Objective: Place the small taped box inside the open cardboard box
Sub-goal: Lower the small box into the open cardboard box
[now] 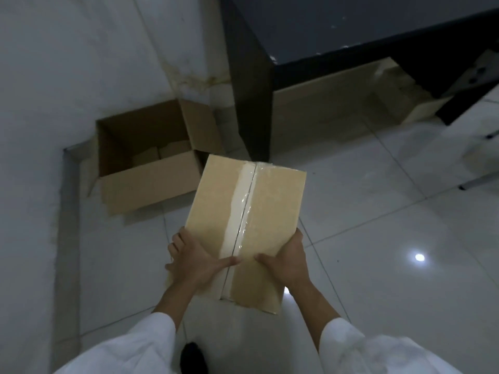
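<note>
We are holding taped box (247, 228) above floor (378, 238), near open cardboard box (151, 182) by wall. Left hand (193, 261) and right hand (287, 261) are gripping its near end, thumbs lying on top. Open box is holding two smaller cartons (159, 155).

Dark table (351, 28), white tiled floor (378, 238), cardboard sheet (337, 103) under table, white wall (67, 63)
</note>
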